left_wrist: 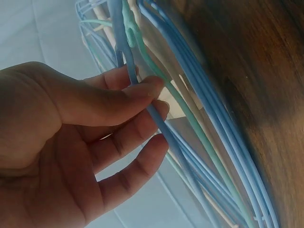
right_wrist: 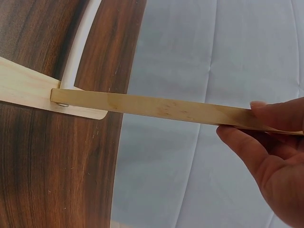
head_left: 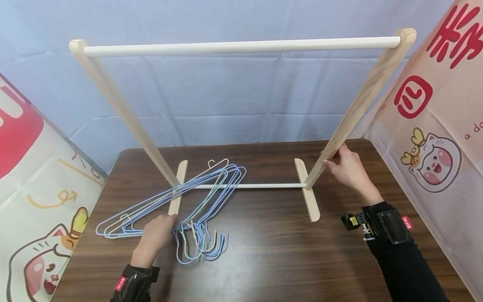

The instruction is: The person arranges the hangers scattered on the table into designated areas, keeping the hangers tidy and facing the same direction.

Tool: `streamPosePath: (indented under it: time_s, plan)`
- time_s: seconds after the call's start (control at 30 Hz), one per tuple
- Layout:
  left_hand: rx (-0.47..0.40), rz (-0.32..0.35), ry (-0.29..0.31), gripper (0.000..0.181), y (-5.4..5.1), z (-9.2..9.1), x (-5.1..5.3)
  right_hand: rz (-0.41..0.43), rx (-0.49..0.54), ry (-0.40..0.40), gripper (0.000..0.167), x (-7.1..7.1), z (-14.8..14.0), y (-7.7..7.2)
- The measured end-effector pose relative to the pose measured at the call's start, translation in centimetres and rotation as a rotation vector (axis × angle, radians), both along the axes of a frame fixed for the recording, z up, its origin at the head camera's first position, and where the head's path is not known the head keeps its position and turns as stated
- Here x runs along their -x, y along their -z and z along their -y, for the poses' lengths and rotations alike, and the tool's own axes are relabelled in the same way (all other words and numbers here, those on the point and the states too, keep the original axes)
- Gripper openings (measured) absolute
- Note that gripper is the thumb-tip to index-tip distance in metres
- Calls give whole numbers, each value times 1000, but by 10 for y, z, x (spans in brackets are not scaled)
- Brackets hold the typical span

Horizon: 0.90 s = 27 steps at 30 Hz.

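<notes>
On the left of the table lies a bundle of thin clothes hangers (head_left: 205, 222), mostly blue with some pale green and cream ones, hooks towards me. My left hand (head_left: 156, 233) is at the bundle's near side; in the left wrist view its thumb and fingers pinch one blue hanger (left_wrist: 164, 127). A garment rack stands on the table, with white bars and wooden sides. My right hand (head_left: 349, 170) grips its right wooden upright (head_left: 358, 109) low down, thumb on one face and fingers on the other, as the right wrist view shows.
The rack's white top bar (head_left: 241, 47) spans the back, with a left upright (head_left: 120, 105). A lower bar (head_left: 271, 186) joins the left foot (head_left: 182, 172) and right foot (head_left: 311, 205). Hangers lie across the left foot and lower bar. Cloth backdrops surround the dark wooden table (head_left: 271, 260).
</notes>
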<state>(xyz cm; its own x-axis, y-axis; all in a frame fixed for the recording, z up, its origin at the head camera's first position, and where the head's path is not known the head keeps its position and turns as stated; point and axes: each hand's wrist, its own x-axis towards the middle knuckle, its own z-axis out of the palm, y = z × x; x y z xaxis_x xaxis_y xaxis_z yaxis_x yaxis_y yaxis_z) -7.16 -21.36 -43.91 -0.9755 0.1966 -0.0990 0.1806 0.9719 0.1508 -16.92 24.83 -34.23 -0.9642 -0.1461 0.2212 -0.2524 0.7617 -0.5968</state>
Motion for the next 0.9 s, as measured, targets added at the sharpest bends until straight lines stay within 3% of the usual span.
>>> streamPosePath:
  time_s: [0.9]
  plan:
    - [17,41,-8,13,-3,-12,-3,-17,2,-5,35,0,0,0]
